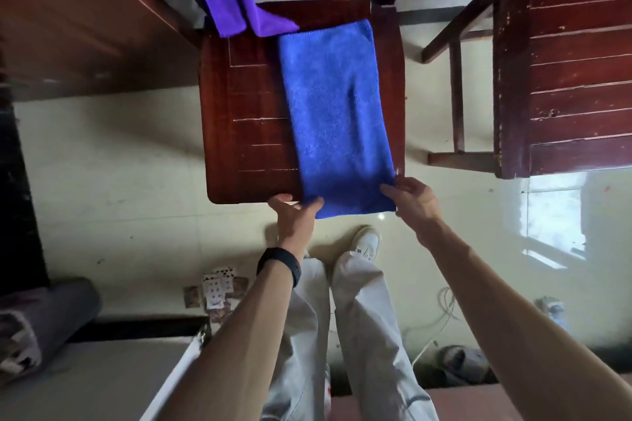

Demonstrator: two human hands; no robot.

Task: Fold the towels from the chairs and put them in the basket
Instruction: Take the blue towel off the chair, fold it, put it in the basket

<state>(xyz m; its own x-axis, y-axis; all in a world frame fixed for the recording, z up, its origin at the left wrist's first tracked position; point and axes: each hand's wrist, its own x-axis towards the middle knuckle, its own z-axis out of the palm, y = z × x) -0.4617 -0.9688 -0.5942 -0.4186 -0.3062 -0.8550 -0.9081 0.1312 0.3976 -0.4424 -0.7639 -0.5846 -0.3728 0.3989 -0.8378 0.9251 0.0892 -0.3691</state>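
both hands (pixel 297 212) on blue towel (pixel 337 116)

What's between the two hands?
The near end of the blue towel, seen in the head view. The left hand grips its left corner and the right hand its right corner, at the front edge of the chair.

Your one head camera looked steeply down from above, close over the chair seat (pixel 246 106), with your forearms and legs filling the lower frame.
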